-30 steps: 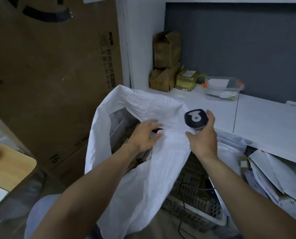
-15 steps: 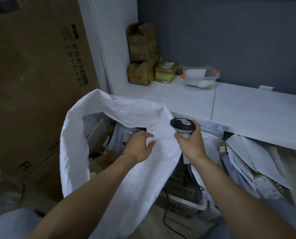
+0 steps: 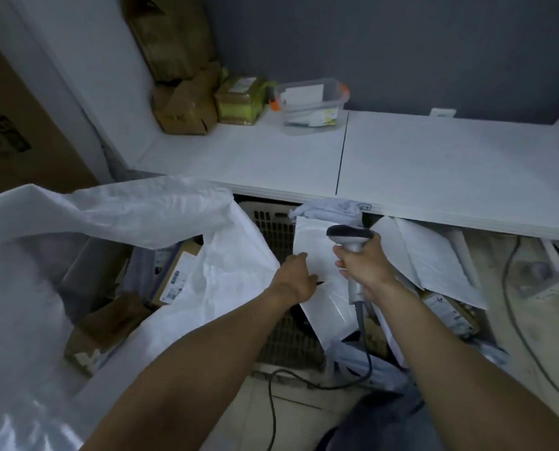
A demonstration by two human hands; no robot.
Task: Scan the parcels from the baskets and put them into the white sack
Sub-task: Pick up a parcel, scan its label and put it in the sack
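The white sack [image 3: 109, 216] slumps at the left, its mouth wide open, with labelled cardboard parcels [image 3: 180, 275] lying inside. Just right of it a slatted basket [image 3: 273, 222] stands under the front edge of the white desk [image 3: 434, 164]. The left hand [image 3: 294, 276] reaches the left edge of a white mailer parcel [image 3: 320, 252] leaning in the basket (the fingers touch it, but I cannot tell whether its grip pinches the edge). The right hand [image 3: 364, 265] has its grip curled round the handle of a corded barcode scanner [image 3: 351, 234], whose head sits over the mailer. More white mailers [image 3: 434, 255] lie farther right.
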